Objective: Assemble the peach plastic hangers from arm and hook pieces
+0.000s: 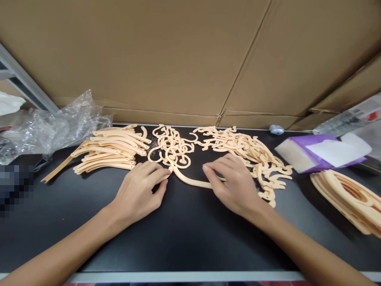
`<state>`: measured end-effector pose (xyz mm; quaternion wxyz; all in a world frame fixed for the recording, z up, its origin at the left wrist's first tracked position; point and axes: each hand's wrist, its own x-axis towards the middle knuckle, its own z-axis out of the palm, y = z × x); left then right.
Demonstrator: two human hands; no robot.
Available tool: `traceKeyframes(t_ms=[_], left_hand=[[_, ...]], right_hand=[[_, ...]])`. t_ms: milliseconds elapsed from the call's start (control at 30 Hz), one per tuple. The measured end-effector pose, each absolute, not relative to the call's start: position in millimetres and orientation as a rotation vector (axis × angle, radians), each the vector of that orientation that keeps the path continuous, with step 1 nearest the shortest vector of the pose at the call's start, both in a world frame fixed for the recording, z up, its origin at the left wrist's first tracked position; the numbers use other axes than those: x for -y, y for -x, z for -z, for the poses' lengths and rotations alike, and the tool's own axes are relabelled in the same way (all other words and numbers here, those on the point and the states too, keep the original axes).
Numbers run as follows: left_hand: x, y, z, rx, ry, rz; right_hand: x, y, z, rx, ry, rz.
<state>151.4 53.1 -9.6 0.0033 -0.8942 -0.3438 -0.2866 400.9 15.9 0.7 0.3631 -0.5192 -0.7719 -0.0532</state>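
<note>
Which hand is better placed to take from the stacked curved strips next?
Probably the left hand: the stacked curved strips lie just beyond it, while the right hand is farther off, near the jumbled pieces.

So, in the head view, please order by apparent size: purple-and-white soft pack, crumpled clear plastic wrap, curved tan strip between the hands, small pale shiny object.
1. Plastic wrap
2. Soft pack
3. Tan strip, partly hidden
4. Shiny object

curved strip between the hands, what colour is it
The thin curved strip is pale peach, seen best in the head view.
</note>
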Motion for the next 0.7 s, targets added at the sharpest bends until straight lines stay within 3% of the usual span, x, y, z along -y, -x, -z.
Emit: traceKeyframes(t_ms=[400, 700], left_hand=[[-45, -153, -5, 1.055, 2.785, 0.948], [-5, -165, 2, 0.775, 3.046, 0.654]], right_hand=[[-7, -392, -1, 2.132, 1.237, 0.019], [13, -372, 11, 2.335, 1.029, 0.146]])
